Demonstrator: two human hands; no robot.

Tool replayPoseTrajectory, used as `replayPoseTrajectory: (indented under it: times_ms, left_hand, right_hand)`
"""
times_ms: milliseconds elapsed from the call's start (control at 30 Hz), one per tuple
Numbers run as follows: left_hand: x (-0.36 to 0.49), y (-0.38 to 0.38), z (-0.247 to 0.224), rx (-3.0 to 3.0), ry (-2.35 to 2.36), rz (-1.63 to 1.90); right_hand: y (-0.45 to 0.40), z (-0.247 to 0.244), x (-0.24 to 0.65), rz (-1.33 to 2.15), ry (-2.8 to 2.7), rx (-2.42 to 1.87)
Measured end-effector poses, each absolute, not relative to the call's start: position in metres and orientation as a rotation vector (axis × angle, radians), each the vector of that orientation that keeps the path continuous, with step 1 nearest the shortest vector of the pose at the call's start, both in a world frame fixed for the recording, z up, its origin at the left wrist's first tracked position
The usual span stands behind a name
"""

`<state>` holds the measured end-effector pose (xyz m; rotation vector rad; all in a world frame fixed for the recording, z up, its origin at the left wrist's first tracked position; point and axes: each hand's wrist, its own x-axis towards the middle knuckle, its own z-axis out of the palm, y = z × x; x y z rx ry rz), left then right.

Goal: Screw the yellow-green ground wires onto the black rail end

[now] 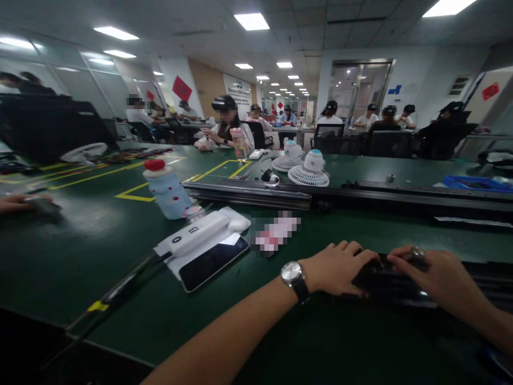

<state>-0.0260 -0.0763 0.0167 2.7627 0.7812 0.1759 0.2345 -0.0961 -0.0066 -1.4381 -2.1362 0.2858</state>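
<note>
My left hand (339,267), with a watch (294,275) on its wrist, is curled over the near end of a dark, glossy bar (395,291) lying along the table at the lower right. Beside it, my right hand (441,275) reaches over the same bar, its thumb and fingers pinched close to the left fingertips. A small shiny metal piece (417,253) shows at the right fingers; whether it is a ring or a held part I cannot tell. The bar's details are dark and blurred, and the fingertips partly hide its end.
Left of my hands lie a phone (214,262), a white device (200,232) and a pixelated pink item (276,233). A blue bottle (166,192) stands behind. Long black rails (360,197), two fans (308,170) and a blue tray (476,183) lie farther back. Another person's hand (16,203) is at left.
</note>
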Motion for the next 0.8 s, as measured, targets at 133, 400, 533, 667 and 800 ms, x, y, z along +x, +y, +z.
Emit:
replayPoseTrajectory:
  times_ms: [133, 400, 533, 667, 800]
  left_hand:
    - [-0.025, -0.078, 0.013, 2.758, 0.795, 0.168]
    - [-0.023, -0.081, 0.009, 2.771, 0.849, 0.207]
    - [-0.023, -0.083, 0.01, 2.798, 0.86, 0.232]
    - [-0.023, -0.083, 0.01, 2.825, 0.862, 0.241]
    - [-0.023, -0.082, 0.009, 2.847, 0.862, 0.225]
  right_hand:
    - [-0.094, -0.015, 0.237, 0.345, -2.105, -1.475]
    - [-0.084, -0.015, 0.24, 0.367, -2.088, -1.596]
    - [-0.079, -0.018, 0.24, 0.38, -2.118, -1.597]
    - [-0.076, -0.02, 0.237, 0.373, -2.169, -1.595]
    - [-0.077, -0.016, 0.233, 0.375, -2.185, -1.565]
